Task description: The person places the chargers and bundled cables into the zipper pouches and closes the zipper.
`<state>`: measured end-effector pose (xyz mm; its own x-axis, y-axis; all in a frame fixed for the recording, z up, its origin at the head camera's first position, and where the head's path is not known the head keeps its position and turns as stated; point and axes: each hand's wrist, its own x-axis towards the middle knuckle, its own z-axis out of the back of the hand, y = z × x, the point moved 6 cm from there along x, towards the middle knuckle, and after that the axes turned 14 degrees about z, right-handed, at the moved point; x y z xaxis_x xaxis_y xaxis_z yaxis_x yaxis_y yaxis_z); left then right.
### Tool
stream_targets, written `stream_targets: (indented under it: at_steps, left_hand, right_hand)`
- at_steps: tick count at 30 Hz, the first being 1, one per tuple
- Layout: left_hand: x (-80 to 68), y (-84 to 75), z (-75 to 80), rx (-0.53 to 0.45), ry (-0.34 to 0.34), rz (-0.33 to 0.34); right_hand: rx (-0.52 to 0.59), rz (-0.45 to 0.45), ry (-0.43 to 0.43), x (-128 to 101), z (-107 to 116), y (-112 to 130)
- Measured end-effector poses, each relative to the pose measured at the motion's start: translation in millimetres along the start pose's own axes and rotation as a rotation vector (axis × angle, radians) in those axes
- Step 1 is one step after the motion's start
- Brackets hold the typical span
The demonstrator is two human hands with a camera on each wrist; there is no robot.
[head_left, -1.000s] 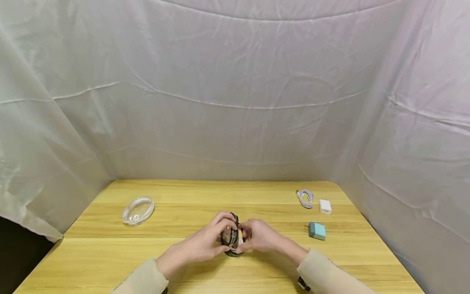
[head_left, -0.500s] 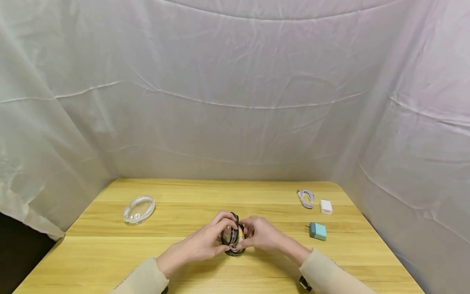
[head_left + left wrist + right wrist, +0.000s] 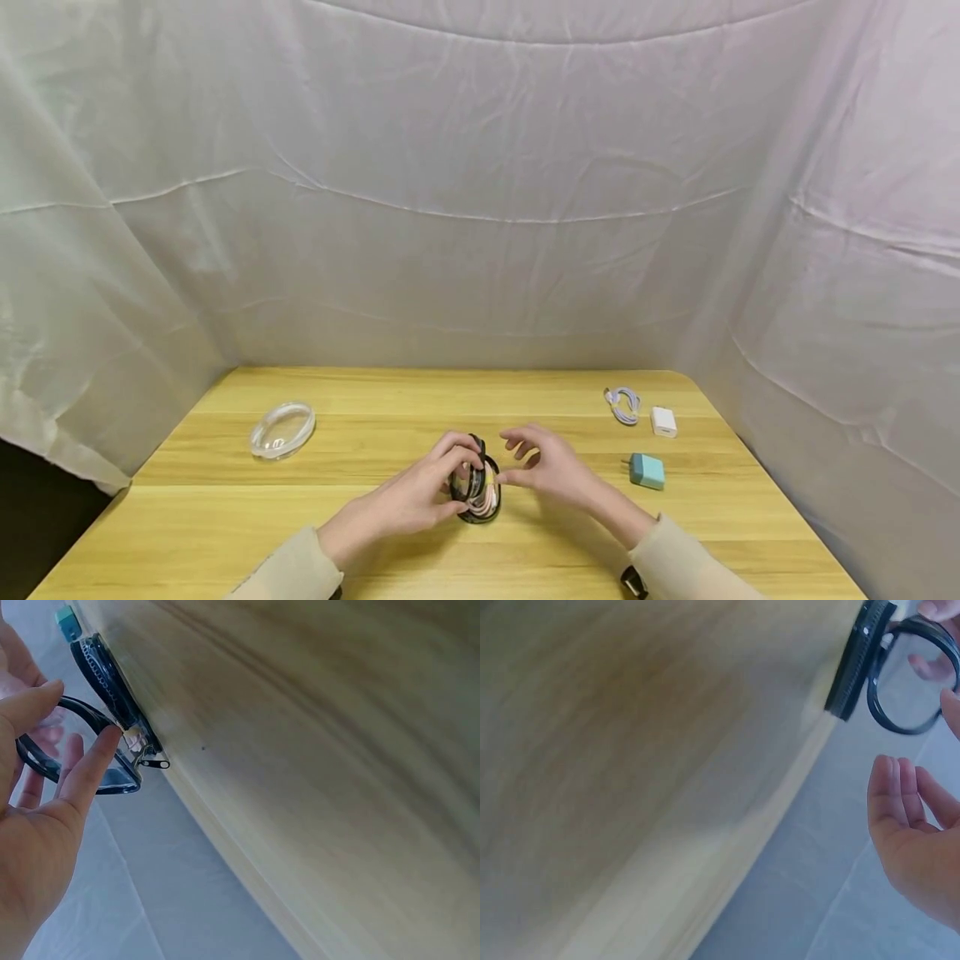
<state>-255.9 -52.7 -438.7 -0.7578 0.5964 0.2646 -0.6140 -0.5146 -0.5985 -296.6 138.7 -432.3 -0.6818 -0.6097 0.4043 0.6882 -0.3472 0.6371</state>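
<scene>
A small round zip case with black edging and a clear lid (image 3: pixel 96 712) lies on the table, its lid raised. My left hand (image 3: pixel 423 496) grips the lid, thumb and fingertips at its rim. A coiled pinkish-white cable (image 3: pixel 483 502) with a yellow tie sits inside the case base (image 3: pixel 112 682). The zip pull (image 3: pixel 155 763) hangs at the case's edge in the left wrist view. Just right of the case is my right hand (image 3: pixel 551 468), its fingers loosely bent and holding nothing; the right wrist view shows it apart from the lid.
At the back left of the wooden table (image 3: pixel 360 450) lies a clear round dish-like object (image 3: pixel 282 431). On the right are a coiled lilac cable (image 3: pixel 624 406), a white charger plug (image 3: pixel 663 422) and a teal charger plug (image 3: pixel 647 472). Pale curtains surround the table.
My right hand has let go of the cable and drawn back to the right, leaving the coil in view within the case. The left hand keeps its hold on the lid.
</scene>
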Motion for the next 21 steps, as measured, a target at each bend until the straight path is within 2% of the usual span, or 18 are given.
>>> stream_targets:
  at_steps: [8, 21]
  left_hand:
    - [-0.9, -0.2, 1.2, -0.008, 0.005, 0.001]
    - [-1.3, -0.3, -1.1, -0.017, 0.019, 0.035]
  right_hand:
    - [-0.011, 0.000, -0.130, -10.1, 26.2, -1.7]
    - [-0.050, -0.019, -0.240, -37.8, 65.3, -18.0]
